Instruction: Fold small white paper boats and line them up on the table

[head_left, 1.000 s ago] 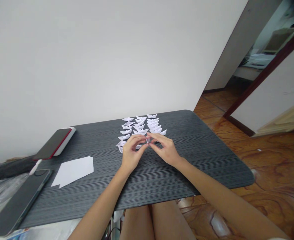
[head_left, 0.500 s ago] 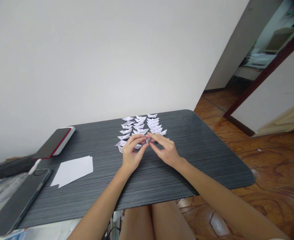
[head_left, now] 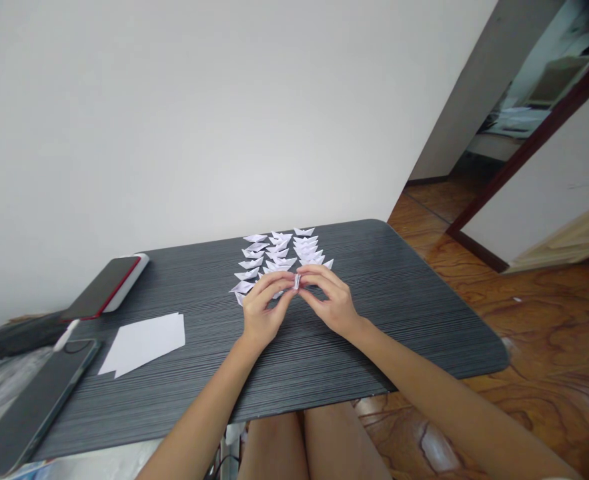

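A small folded piece of white paper (head_left: pixel 297 282) is pinched between my two hands, above the near end of the paper boats. My left hand (head_left: pixel 265 301) grips its left side with thumb and fingertips. From the right, my right hand (head_left: pixel 332 300) holds the other side the same way. Several white folded paper boats (head_left: pixel 278 253) stand in three columns just beyond the hands, and my fingers hide some of the nearest ones. The fingers also cover part of the folded paper, so its full shape cannot be made out.
The dark grained table (head_left: pixel 399 300) stands against a white wall. On its left lie white paper sheets (head_left: pixel 147 340), a phone with a red edge (head_left: pixel 103 287) on a white object, and a larger dark device (head_left: pixel 39 407) with a white cable (head_left: pixel 67 335).
The folded paper between my fingertips has turned slightly and shows more of its white face. Both hands stay in nearly the same place; the view has shifted a little.
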A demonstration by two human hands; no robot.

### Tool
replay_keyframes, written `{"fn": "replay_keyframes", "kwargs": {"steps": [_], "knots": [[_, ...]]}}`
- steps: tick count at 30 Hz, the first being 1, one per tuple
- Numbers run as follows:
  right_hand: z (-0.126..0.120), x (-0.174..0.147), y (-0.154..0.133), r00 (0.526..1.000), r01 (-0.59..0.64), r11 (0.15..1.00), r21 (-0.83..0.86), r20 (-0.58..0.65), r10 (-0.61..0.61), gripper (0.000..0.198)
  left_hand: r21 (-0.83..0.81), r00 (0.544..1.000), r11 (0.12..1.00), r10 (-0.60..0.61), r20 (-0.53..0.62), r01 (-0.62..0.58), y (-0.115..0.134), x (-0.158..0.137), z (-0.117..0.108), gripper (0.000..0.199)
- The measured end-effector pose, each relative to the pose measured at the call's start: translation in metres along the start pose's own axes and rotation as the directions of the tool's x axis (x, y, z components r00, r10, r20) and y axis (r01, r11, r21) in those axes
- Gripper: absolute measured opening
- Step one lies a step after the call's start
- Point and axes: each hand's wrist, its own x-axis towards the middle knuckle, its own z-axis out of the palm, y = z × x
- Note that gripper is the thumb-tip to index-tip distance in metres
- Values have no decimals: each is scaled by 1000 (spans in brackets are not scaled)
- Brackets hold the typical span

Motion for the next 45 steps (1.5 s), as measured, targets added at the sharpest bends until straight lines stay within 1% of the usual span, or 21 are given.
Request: {"fn": "replay_keyframes", "kwargs": {"steps": [4, 10, 13, 17, 20, 23, 25, 29, 32, 35, 39, 43, 45], "knots": [[1, -1, 0, 1000, 8, 1000, -10, 18, -8, 13, 7, 1000, 1000, 16, 18, -16, 0, 0, -1, 13], [0, 0, 0, 999, 28, 999, -34, 21, -27, 13, -21, 1000, 1000, -16, 14, 16, 1, 0, -1, 11], [-1, 1, 0, 999, 41, 998, -40, 28, -40, 15, -79, 998, 995, -61, 14, 62, 1, 0, 0, 14], [0, 0, 0, 998, 28, 999, -33, 50, -27, 16, -164, 988, 974, -156, 11, 156, -2, -4, 2, 18], [1, -1, 1, 997, 14, 1000, -3, 70, -14, 15, -177, 981, 965, -193, 16, 193, -6, -5, 3, 23], [2, -2, 2, 998, -5, 1000, 14, 66, 4, 14, -137, 986, 977, -159, 46, 164, -8, -5, 2, 22], [3, -3, 3, 997, -52, 998, 29, 67, 50, 13, -116, 988, 982, -141, 63, 147, -9, -4, 1, 21], [6, -3, 4, 981, -186, 975, 121, 85, 177, 15, -95, 984, 982, -156, 83, 164, -9, -2, 1, 19], [7, -3, 5, 973, -220, 963, 156, 102, 206, 16, -74, 982, 982, -166, 91, 173, -9, -1, 1, 17], [8, -3, 6, 971, -227, 965, 135, 105, 214, 17, -44, 986, 989, -140, 88, 144, -9, -1, 1, 15], [10, -4, 4, 972, -231, 970, 69, 55, 228, 19, 6, 993, 997, -75, 87, 74, -9, -3, 3, 19], [12, -4, 2, 966, -260, 966, 4, 4, 259, 14, 55, 995, 998, -2, 101, -4, -9, -4, 5, 22], [13, -5, 3, 959, -285, 958, 20, -2, 285, 13, 69, 995, 997, 11, 101, -18, -9, -4, 6, 22]]}}
